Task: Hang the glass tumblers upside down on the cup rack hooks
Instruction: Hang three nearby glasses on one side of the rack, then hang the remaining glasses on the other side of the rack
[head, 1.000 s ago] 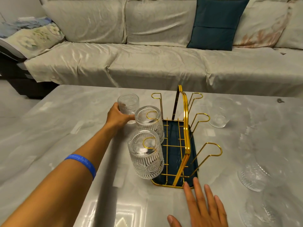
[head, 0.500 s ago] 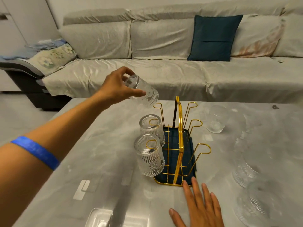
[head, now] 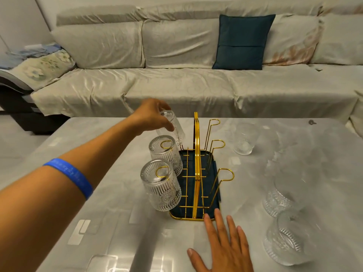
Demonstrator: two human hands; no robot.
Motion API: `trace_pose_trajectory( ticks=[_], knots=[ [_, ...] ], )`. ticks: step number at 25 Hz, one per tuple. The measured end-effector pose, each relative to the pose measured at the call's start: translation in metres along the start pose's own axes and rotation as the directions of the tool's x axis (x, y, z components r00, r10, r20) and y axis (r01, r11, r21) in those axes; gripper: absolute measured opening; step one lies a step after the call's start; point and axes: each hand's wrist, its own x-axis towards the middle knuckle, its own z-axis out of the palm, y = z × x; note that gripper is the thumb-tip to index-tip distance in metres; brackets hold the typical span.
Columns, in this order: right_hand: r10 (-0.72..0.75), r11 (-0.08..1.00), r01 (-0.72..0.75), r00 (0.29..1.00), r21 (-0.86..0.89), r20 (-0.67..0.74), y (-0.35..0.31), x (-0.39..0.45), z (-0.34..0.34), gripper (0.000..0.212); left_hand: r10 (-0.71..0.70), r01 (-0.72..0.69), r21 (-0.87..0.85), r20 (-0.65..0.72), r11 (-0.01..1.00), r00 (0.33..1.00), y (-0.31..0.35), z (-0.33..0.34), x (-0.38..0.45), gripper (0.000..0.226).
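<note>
A gold wire cup rack (head: pixel 197 173) with a dark blue tray stands mid-table. Two ribbed glass tumblers hang upside down on its left hooks: a near one (head: pixel 161 187) and a middle one (head: pixel 167 154). My left hand (head: pixel 153 116) grips a third tumbler (head: pixel 173 127), turned upside down, over the far left hook. Whether it rests on the hook is hidden. My right hand (head: pixel 224 244) lies flat and open on the table, fingertips touching the rack's near edge. The three right-side hooks are bare.
An upright tumbler (head: pixel 243 141) stands right of the rack. Two more glasses, one (head: pixel 282 195) and another (head: pixel 288 238), sit near the right edge. A grey sofa with a teal cushion (head: pixel 243 42) runs behind the table.
My left hand lifted a tumbler off the table left of the rack, flipped it over, and lowered it onto the far left hook area. My right hand stayed by the rack.
</note>
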Motion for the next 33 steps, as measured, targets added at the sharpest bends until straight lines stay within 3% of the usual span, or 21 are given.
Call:
trace_pose_trajectory(
  ticks=[9, 11, 12, 13, 14, 15, 16, 17, 18, 19, 21, 23, 25, 27, 33],
  knots=[
    [-0.014, 1.000, 0.012, 0.993, 0.018, 0.120, 0.004, -0.003, -0.002, 0.084, -0.026, 0.024, 0.022, 0.105, 0.999, 0.994, -0.008, 0.015, 0.008, 0.072],
    [-0.017, 1.000, 0.015, 0.995, 0.027, 0.094, 0.004, -0.010, -0.004, 0.085, -0.046, 0.051, -0.107, 0.051, 0.993, 0.998, -0.014, 0.007, -0.005, 0.072],
    [-0.017, 1.000, 0.017, 0.997, 0.000, 0.076, 0.006, -0.013, -0.005, 0.084, -0.110, 0.091, -0.270, -0.055, 0.958, 0.992, -0.019, 0.006, -0.021, 0.065],
    [-0.021, 1.000, 0.020, 0.998, 0.013, 0.061, 0.006, -0.014, -0.007, 0.082, -0.216, 0.110, -0.444, -0.196, 0.889, 0.957, -0.028, 0.010, -0.043, 0.054],
    [-0.037, 0.997, 0.033, 0.998, 0.075, 0.060, 0.007, -0.019, -0.010, 0.078, -0.344, 0.101, -0.577, -0.329, 0.810, 0.879, -0.039, 0.021, -0.075, 0.040],
    [-0.055, 0.983, 0.048, 0.998, 0.176, 0.032, 0.005, -0.025, -0.016, 0.072, -0.460, 0.095, -0.654, -0.414, 0.750, 0.786, -0.052, 0.037, -0.115, 0.029],
    [-0.055, 0.953, 0.064, 0.998, 0.295, -0.040, 0.003, -0.031, -0.024, 0.063, -0.520, 0.124, -0.666, -0.438, 0.736, 0.734, -0.064, 0.059, -0.159, 0.021],
    [-0.027, 0.909, 0.104, 0.981, 0.405, -0.191, 0.003, -0.041, -0.034, 0.053, -0.523, 0.180, -0.628, -0.418, 0.757, 0.742, -0.070, 0.082, -0.203, 0.018],
    [0.015, 0.879, 0.162, 0.931, 0.449, -0.365, 0.005, -0.052, -0.042, 0.045, -0.472, 0.229, -0.532, -0.383, 0.815, 0.794, -0.072, 0.107, -0.241, 0.017],
    [0.073, 0.872, 0.207, 0.842, 0.444, -0.535, 0.010, -0.062, -0.049, 0.041, -0.361, 0.225, -0.373, -0.350, 0.900, 0.864, -0.072, 0.131, -0.266, 0.018],
    [0.247, 0.862, 0.181, 0.665, 0.474, -0.705, 0.030, -0.076, -0.057, 0.049, -0.057, 0.069, 0.047, -0.208, 0.997, 0.976, -0.070, 0.166, -0.288, 0.038],
    [0.496, 0.766, 0.046, 0.592, 0.641, -0.635, 0.053, -0.080, -0.064, 0.069, 0.036, -0.014, 0.292, -0.072, 0.956, 0.997, -0.067, 0.179, -0.288, 0.065],
    [0.669, 0.562, -0.129, 0.652, 0.817, -0.357, 0.067, -0.077, -0.063, 0.088, 0.050, -0.030, 0.364, -0.044, 0.931, 0.998, -0.072, 0.183, -0.280, 0.074],
    [0.668, 0.476, -0.208, 0.717, 0.855, -0.198, 0.075, -0.073, -0.054, 0.090, 0.034, -0.029, 0.375, -0.007, 0.926, 0.999, -0.076, 0.185, -0.274, 0.076],
    [0.611, 0.505, -0.115, 0.747, 0.855, -0.261, 0.085, -0.061, -0.064, 0.075, -0.001, -0.013, 0.409, 0.033, 0.912, 0.999, -0.076, 0.184, -0.262, 0.082]
  ],
)
